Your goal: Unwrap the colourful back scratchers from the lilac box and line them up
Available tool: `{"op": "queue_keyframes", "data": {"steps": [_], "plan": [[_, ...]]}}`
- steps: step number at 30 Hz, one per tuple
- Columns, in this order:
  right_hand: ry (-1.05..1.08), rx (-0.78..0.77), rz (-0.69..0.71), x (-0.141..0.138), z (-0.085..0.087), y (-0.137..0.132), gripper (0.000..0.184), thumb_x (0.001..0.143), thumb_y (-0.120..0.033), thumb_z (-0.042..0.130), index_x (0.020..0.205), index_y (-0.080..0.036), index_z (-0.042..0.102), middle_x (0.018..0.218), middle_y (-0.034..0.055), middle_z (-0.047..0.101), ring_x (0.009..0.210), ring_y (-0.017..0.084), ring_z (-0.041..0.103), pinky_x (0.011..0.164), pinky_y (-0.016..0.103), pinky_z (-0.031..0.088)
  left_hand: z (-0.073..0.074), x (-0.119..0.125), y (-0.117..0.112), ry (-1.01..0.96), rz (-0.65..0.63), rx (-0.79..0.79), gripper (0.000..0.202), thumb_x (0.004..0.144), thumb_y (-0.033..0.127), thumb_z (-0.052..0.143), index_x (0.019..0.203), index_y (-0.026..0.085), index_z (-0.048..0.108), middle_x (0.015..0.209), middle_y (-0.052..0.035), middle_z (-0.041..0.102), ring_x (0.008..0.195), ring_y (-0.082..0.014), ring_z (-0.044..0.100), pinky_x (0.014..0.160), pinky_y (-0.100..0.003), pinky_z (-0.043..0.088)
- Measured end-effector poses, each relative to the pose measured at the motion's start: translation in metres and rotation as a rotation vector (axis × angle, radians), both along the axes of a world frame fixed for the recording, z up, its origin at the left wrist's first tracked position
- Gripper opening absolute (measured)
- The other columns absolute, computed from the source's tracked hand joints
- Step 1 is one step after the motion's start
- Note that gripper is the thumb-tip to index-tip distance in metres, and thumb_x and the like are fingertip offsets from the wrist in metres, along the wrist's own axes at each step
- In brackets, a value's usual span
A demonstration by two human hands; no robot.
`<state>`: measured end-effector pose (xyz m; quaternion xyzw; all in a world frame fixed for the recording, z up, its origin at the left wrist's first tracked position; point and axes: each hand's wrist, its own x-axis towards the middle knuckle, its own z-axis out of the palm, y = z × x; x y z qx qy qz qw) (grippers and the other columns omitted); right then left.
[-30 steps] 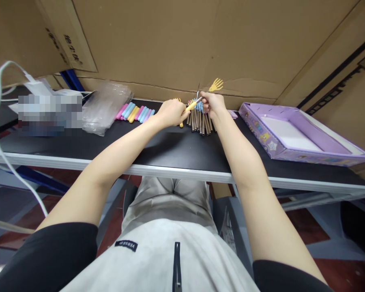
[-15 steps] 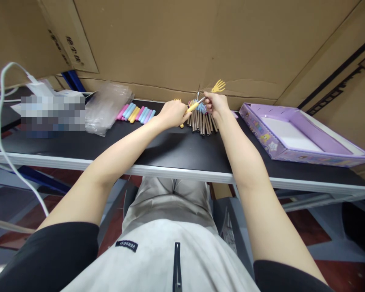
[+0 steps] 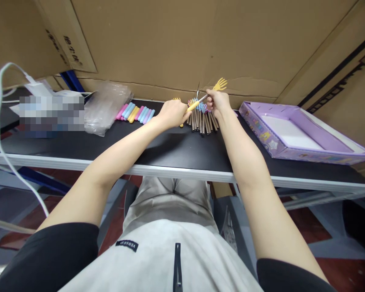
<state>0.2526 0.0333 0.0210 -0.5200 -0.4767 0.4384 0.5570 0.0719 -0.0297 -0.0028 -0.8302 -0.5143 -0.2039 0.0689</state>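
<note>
A back scratcher with a yellow handle (image 3: 193,106), a thin metal rod and a yellow hand-shaped head (image 3: 220,84) spans my two hands above the table. My left hand (image 3: 174,112) is closed round the handle end. Near the head, the fingers of my right hand (image 3: 219,101) pinch the rod. Below and between the hands lies a bunch of metal rods (image 3: 202,123) with blue and other coloured heads, partly covered by my right hand. Some yellow pieces show beside my left hand, mostly hidden behind it.
Pink, blue, yellow and purple handles (image 3: 136,113) lie in a row to the left, next to clear plastic bags (image 3: 105,107). A purple open box (image 3: 275,144) stands at the right. Cardboard (image 3: 176,48) walls the back. A white cable (image 3: 0,117) hangs at the left.
My right hand has shifted slightly to the right and away from the left, with the yellow head. A bit more rod shows between the hands. My left hand keeps its grip.
</note>
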Motion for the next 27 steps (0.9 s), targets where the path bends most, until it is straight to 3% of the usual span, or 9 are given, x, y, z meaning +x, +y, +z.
{"op": "queue_keyframes", "data": {"steps": [3,10,15,19,21,24,25,27], "plan": [[0.038,0.007,-0.031,-0.007,-0.002,-0.009,0.040,0.097,-0.022,0.064,0.067,-0.022,0.038,0.044,-0.0097,0.037,0.034,0.003,0.031,0.035,0.015,0.019,-0.001,0.002,-0.007,0.042,0.018,-0.007,0.038,0.103,0.036,0.051,0.103,0.011,0.078,0.093,-0.0182,0.073,0.098,-0.0327,0.069,0.084,-0.037,0.046],[0.015,-0.024,0.153,-0.029,-0.007,-0.031,0.046,0.100,-0.043,0.071,0.072,-0.022,0.042,0.046,-0.0114,0.032,0.035,0.002,0.023,0.036,0.015,0.019,-0.008,0.001,-0.005,0.003,0.036,0.026,0.038,0.103,0.037,0.049,0.106,0.012,0.077,0.094,-0.0169,0.074,0.098,-0.0318,0.070,0.085,-0.037,0.047],[0.020,-0.078,0.152,-0.027,-0.003,-0.022,0.045,0.102,-0.040,0.067,0.071,-0.022,0.040,0.046,-0.0129,0.023,0.035,0.002,0.017,0.036,0.014,0.018,-0.004,-0.002,0.000,-0.039,0.003,0.024,0.038,0.102,0.038,0.050,0.104,0.012,0.078,0.093,-0.0178,0.074,0.099,-0.0330,0.070,0.086,-0.037,0.047],[0.095,-0.110,0.154,-0.025,0.003,-0.010,0.041,0.104,-0.036,0.064,0.072,-0.021,0.043,0.047,-0.0116,0.026,0.036,0.002,0.019,0.038,0.014,0.019,0.003,0.005,-0.008,-0.028,0.027,0.009,0.040,0.103,0.037,0.049,0.104,0.010,0.078,0.095,-0.0197,0.074,0.099,-0.0340,0.070,0.088,-0.039,0.048],[0.139,-0.113,0.109,-0.013,0.007,-0.008,0.040,0.108,-0.032,0.056,0.073,-0.020,0.043,0.046,-0.0111,0.026,0.037,0.002,0.020,0.039,0.014,0.018,0.004,0.007,-0.014,-0.023,0.031,-0.003,0.040,0.102,0.037,0.048,0.104,0.010,0.078,0.094,-0.0191,0.074,0.099,-0.0335,0.070,0.089,-0.040,0.048],[0.220,-0.071,-0.154,0.030,0.014,-0.009,0.044,0.114,-0.026,0.039,0.070,-0.021,0.034,0.045,-0.0120,0.019,0.037,0.001,0.015,0.041,0.013,0.016,0.004,-0.004,-0.018,-0.034,0.048,-0.032,0.039,0.100,0.038,0.050,0.101,0.012,0.079,0.091,-0.0169,0.074,0.098,-0.0321,0.070,0.090,-0.039,0.050],[0.242,-0.059,-0.262,0.048,0.016,-0.010,0.046,0.114,-0.026,0.037,0.069,-0.021,0.030,0.045,-0.0123,0.016,0.037,0.001,0.013,0.042,0.013,0.014,0.005,-0.011,-0.017,-0.038,0.078,-0.044,0.038,0.100,0.038,0.051,0.101,0.013,0.079,0.092,-0.0165,0.074,0.098,-0.0319,0.070,0.090,-0.039,0.050],[0.217,-0.043,-0.317,0.075,0.016,-0.011,0.049,0.115,-0.036,0.036,0.068,-0.022,0.031,0.043,-0.0124,0.013,0.036,0.002,0.010,0.040,0.016,0.012,0.009,-0.028,-0.009,-0.047,0.196,-0.068,0.039,0.100,0.038,0.050,0.102,0.013,0.079,0.096,-0.0169,0.075,0.101,-0.0320,0.070,0.091,-0.039,0.050]]}}
